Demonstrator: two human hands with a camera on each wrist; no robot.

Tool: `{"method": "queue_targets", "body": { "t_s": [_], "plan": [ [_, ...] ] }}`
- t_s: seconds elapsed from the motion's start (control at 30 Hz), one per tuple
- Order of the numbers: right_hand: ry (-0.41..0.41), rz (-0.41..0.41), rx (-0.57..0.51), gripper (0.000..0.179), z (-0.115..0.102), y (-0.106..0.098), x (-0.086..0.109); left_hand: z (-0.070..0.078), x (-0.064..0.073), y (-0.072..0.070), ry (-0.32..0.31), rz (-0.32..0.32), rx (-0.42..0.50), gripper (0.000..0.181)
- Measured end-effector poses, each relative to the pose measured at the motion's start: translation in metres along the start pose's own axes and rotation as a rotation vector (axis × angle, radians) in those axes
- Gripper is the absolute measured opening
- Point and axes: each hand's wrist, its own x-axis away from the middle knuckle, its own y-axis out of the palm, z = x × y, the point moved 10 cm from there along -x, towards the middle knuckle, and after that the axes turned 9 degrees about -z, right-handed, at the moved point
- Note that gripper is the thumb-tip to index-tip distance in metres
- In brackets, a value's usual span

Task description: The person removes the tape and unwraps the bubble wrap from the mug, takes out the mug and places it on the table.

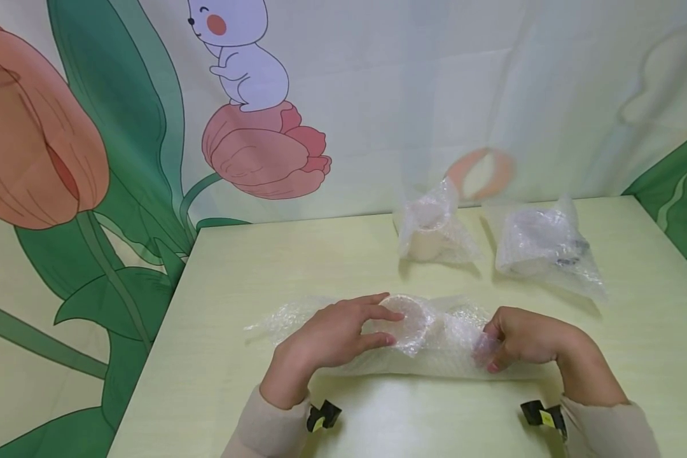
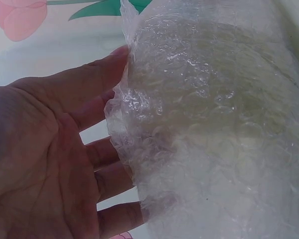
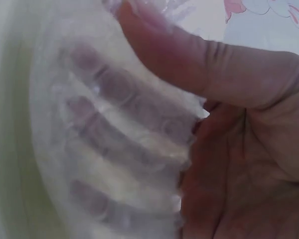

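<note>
In the head view a long sheet of bubble wrap [image 1: 429, 367] lies across the table, with a round, cup-like object [image 1: 410, 321] on it, partly covered by the wrap. My left hand [image 1: 343, 331] rests against the left side of this object, its fingers spread. The left wrist view shows those fingers [image 2: 112, 174] reaching to the edge of the wrap, the tips partly behind it. My right hand [image 1: 523, 340] grips the right part of the bubble wrap. Through the clear film in the right wrist view, several fingers [image 3: 117, 87] show behind the wrap, with the thumb [image 3: 179, 59] in front.
Two bubble-wrapped bundles stand toward the table's back edge: a smaller bundle [image 1: 432, 232] with a pale object inside, and a wider bundle [image 1: 541, 242] to its right. Behind the pale table [image 1: 252, 267] hangs a printed curtain [image 1: 366, 114] with flowers.
</note>
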Motion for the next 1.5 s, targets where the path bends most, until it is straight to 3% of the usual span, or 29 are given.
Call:
{"method": "queue_targets", "body": {
  "t_s": [0.43,0.63,0.8,0.93,1.17,1.5],
  "plan": [
    [-0.036,-0.005,-0.062,0.018,0.012,-0.004,-0.002,0.001,0.000,-0.001,0.009,-0.002,0.006,0.040],
    [-0.083,-0.013,-0.059,0.032,0.011,-0.004,-0.002,0.001,0.000,-0.001,0.011,-0.004,0.003,0.041],
    [-0.027,0.031,-0.005,0.033,0.012,-0.008,-0.001,0.001,0.000,-0.001,0.008,-0.002,0.005,0.041],
    [0.006,0.086,0.017,0.051,0.009,-0.013,0.005,0.001,0.000,-0.001,0.010,0.000,0.008,0.040],
    [-0.073,0.104,0.058,0.076,-0.008,-0.011,0.004,0.002,0.000,-0.002,0.011,0.002,0.006,0.040],
    [0.009,0.093,0.017,0.093,0.002,-0.005,-0.001,0.002,0.000,-0.002,0.007,0.003,0.006,0.040]
  ]
}}
